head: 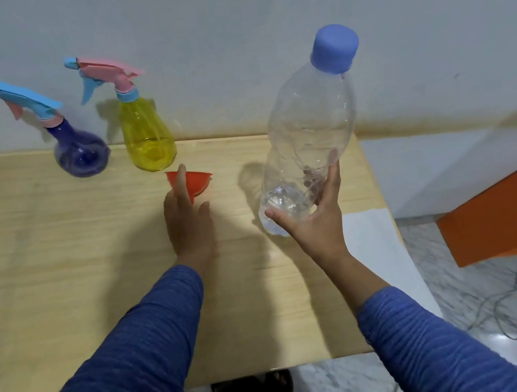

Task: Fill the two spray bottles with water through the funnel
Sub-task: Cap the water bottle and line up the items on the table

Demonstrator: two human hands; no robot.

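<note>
Two spray bottles [82, 152] [148, 135], one funnel [195, 182]; left hand [188, 222] spread, right hand [316, 217] gripping water bottle [310, 126].

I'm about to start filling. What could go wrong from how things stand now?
Both spray bottles, purple and yellow, have their trigger heads on, so nothing can be filled yet. The right hand holds the capped clear bottle low at its base, tilted; it may slip. The left hand could knock the red funnel.
</note>
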